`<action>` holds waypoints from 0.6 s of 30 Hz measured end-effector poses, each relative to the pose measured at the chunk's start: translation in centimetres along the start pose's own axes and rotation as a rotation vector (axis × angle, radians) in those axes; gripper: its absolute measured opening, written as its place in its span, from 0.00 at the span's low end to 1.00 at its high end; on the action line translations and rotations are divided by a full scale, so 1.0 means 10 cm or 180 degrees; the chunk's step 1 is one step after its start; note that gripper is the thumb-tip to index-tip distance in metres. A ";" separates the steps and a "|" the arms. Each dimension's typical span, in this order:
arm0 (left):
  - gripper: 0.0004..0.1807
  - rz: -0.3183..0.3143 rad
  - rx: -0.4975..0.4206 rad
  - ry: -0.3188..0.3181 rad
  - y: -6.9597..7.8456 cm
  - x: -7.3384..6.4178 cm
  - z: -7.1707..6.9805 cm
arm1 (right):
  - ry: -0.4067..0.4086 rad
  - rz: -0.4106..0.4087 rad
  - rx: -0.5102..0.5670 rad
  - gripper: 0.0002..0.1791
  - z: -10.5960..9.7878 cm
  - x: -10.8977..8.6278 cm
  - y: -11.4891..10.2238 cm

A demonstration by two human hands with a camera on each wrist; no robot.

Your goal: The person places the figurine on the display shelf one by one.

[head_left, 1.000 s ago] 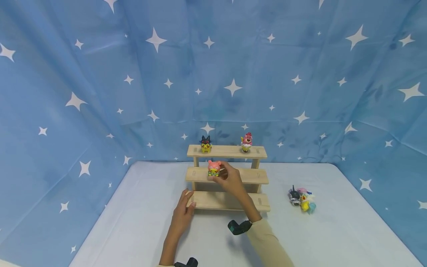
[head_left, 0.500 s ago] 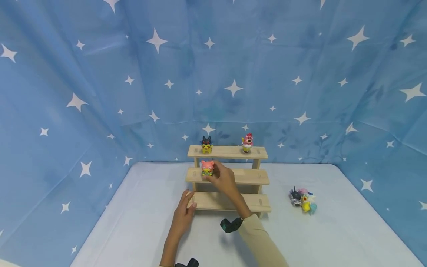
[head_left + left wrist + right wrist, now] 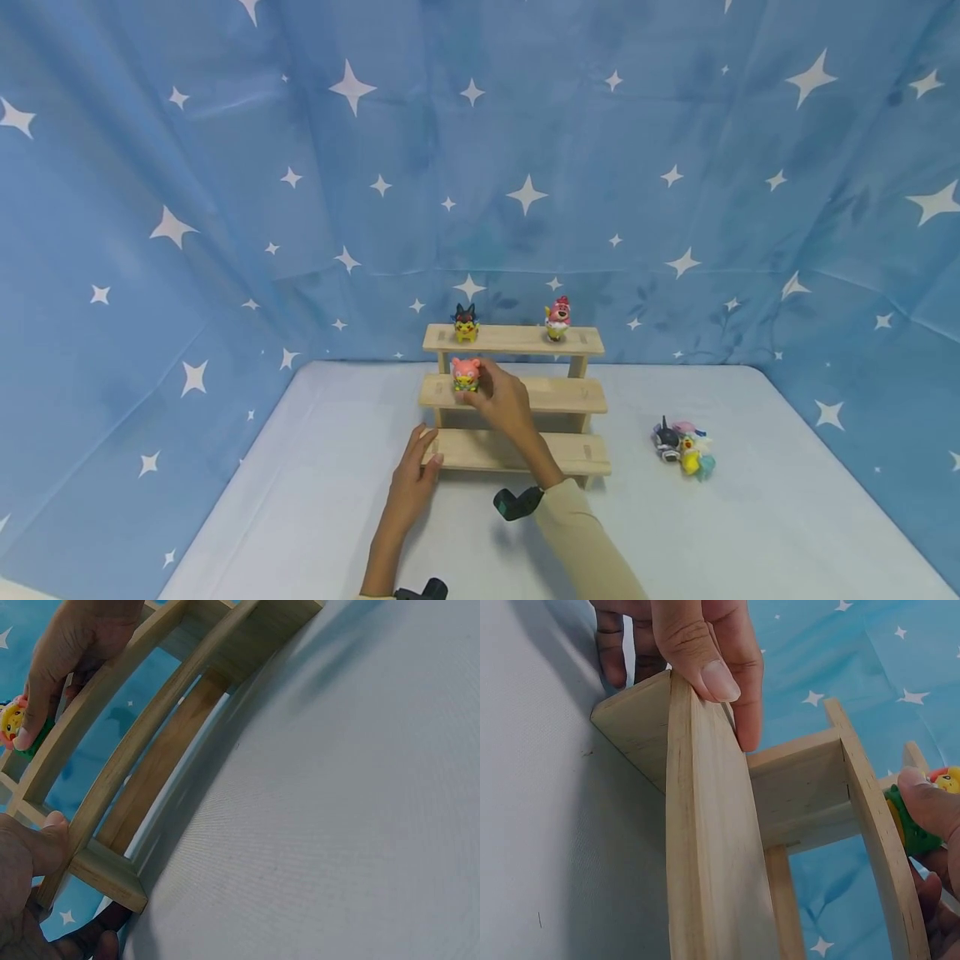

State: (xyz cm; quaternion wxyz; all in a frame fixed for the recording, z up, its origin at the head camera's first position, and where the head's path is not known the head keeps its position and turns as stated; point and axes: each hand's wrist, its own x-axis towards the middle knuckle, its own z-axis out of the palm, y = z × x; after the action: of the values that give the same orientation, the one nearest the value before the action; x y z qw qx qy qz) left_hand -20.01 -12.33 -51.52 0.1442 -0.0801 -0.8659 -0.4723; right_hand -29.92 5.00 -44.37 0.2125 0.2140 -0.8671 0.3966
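A three-step wooden display stand (image 3: 487, 451) stands on the white table. My right hand (image 3: 505, 402) pinches a small pink-headed figurine (image 3: 466, 374) with a yellow face at the left part of the middle step. In the right wrist view the figurine (image 3: 913, 825) shows a green lower part between thumb and fingers. My left hand (image 3: 412, 477) grips the left end of the bottom step, its thumb on the board's top. On the top step stand a yellow figurine with a black-eared hood (image 3: 466, 323) at left and a pink bear figurine (image 3: 557, 319) at right.
Several more figurines (image 3: 683, 449) lie in a cluster on the white table (image 3: 750, 533), right of the stand. A blue curtain (image 3: 600, 150) with white stars hangs behind and at both sides of the table.
My right hand has moved left along the middle step with the pink-headed figurine, then stayed almost still for the last half second. The left hand keeps its grip on the stand.
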 end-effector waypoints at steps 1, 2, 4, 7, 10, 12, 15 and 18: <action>0.24 0.0020 0.0000 0.0003 0.00 0.00 0.00 | 0.0000 -0.0002 -0.0016 0.32 0.00 0.00 -0.01; 0.24 0.0039 -0.0003 0.0010 0.00 0.00 0.00 | -0.0011 0.0012 -0.0036 0.33 -0.01 0.01 -0.01; 0.24 0.0058 -0.0019 0.0021 0.00 0.01 0.00 | -0.0032 0.0038 -0.0079 0.34 -0.01 0.02 -0.01; 0.24 0.0074 -0.0041 0.0021 0.01 0.02 0.00 | -0.0111 0.0136 -0.0069 0.36 -0.03 0.03 -0.02; 0.24 0.0038 -0.0046 0.0004 0.02 0.01 0.00 | -0.0202 0.0182 -0.0050 0.36 -0.04 0.03 -0.01; 0.24 0.0012 -0.0042 0.0000 0.02 0.01 0.00 | -0.0248 0.0184 -0.0042 0.36 -0.05 0.02 -0.01; 0.24 -0.0021 -0.0031 -0.0012 0.02 0.00 0.00 | -0.0286 0.0150 -0.0097 0.35 -0.05 0.01 -0.01; 0.24 -0.0048 -0.0036 -0.0020 0.02 0.01 0.00 | -0.0292 0.0140 -0.0135 0.33 -0.05 0.01 0.00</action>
State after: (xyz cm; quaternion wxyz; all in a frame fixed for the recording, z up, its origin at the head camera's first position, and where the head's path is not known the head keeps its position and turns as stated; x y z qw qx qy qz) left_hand -20.02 -12.20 -51.36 0.1374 -0.0759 -0.8642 -0.4781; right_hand -29.92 5.34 -44.01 0.1682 0.2083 -0.8886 0.3725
